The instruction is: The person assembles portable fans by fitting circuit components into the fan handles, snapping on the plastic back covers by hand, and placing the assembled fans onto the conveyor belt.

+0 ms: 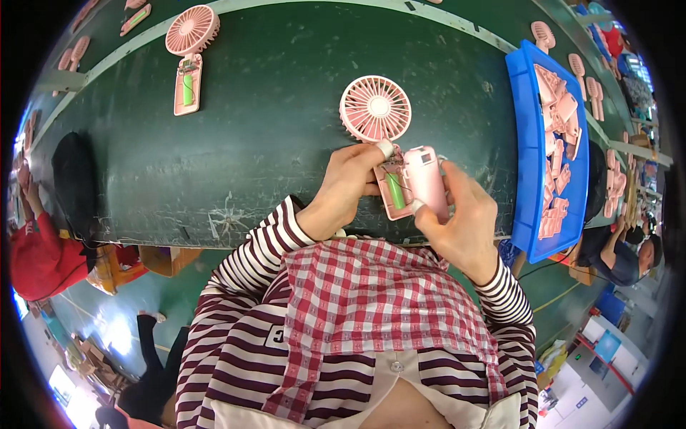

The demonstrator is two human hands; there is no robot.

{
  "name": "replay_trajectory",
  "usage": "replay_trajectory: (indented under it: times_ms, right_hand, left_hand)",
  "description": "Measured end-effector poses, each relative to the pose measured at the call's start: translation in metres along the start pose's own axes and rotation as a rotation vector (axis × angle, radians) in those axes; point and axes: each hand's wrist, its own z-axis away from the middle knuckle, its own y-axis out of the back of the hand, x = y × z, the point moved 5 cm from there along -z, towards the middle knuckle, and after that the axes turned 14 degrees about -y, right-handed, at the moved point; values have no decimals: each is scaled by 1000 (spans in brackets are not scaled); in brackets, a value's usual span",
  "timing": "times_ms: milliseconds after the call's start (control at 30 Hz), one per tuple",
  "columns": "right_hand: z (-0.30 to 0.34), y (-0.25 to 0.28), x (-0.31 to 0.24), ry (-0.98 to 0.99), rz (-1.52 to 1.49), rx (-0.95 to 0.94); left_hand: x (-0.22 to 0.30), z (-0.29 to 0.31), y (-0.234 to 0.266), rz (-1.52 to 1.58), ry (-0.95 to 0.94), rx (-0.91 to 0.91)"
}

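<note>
A pink handheld fan (pixel 376 109) lies face up near the table's front edge, its handle toward me and opened. Inside the handle a green battery (pixel 395 190) and thin wires show. My left hand (pixel 341 187) is closed on the fan at the neck of the handle, thumb near the wiring. In my right hand (pixel 463 218) is a pink handle cover (pixel 426 179) with a small square window, held between thumb and fingers. It is tilted beside the open handle, partly over its right side. Pale finger covers show on some fingertips.
Another pink fan (pixel 191 30) with an exposed battery lies at the far left. A blue bin (pixel 525 154) full of pink plastic parts stands at the right. More fans sit beyond the pale strips; co-workers sit at both sides.
</note>
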Motion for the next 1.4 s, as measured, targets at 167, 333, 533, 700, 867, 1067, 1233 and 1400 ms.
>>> replay_trajectory:
  times_ms: [167, 333, 533, 700, 867, 1067, 1233, 1400]
  right_hand:
    - [-5, -14, -15, 102, 85, -20]
    - [-11, -24, -18, 65, 112, -80]
    - [-13, -30, -19, 78, 134, -98]
    - [-12, -32, -19, 80, 160, -90]
    - [-12, -37, -20, 95, 173, -106]
    - [-10, -39, -20, 136, 196, -57]
    - [-10, -38, -21, 129, 220, -54]
    - [-6, -24, -13, 117, 15, 45]
  left_hand:
    - [0, 0, -2, 99, -5, 69]
    - [0, 1, -2, 109, 4, 46]
    - [-1, 1, -1, 120, -5, 62]
    - [-2, 1, -1, 118, -1, 58]
    - [-3, 0, 0, 111, 16, 80]
    - [-6, -4, -1, 2, -14, 46]
    - [-5, -7, 1, -35, 17, 54]
    - [0, -5, 2, 41, 9, 110]
